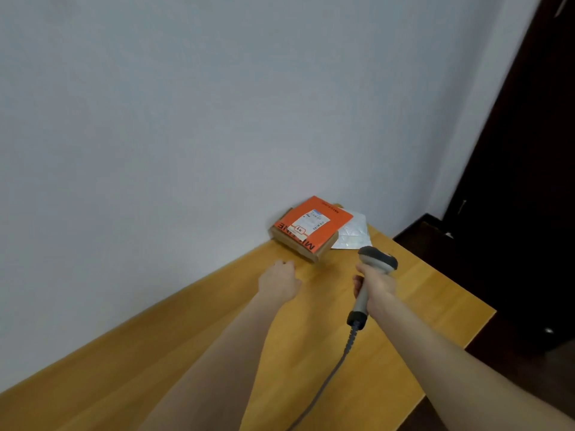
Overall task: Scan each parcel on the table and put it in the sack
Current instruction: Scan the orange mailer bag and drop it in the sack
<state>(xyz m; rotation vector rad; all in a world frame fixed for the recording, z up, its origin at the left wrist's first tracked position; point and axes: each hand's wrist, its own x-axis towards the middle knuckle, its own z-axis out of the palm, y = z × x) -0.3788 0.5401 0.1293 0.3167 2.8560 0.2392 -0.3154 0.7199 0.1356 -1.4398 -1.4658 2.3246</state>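
An orange-topped cardboard parcel with a white shipping label lies at the far corner of the wooden table, against the wall. A silvery-white padded mailer lies partly under it on its right. My right hand grips the handle of a grey barcode scanner, whose head points toward the parcel from just in front of it. My left hand hovers over the table a short way left of the parcel, fingers loosely curled and holding nothing. No sack is in view.
The scanner's grey cable trails back toward me across the table. A white wall runs along the table's left side. Dark furniture stands beyond the table's right edge.
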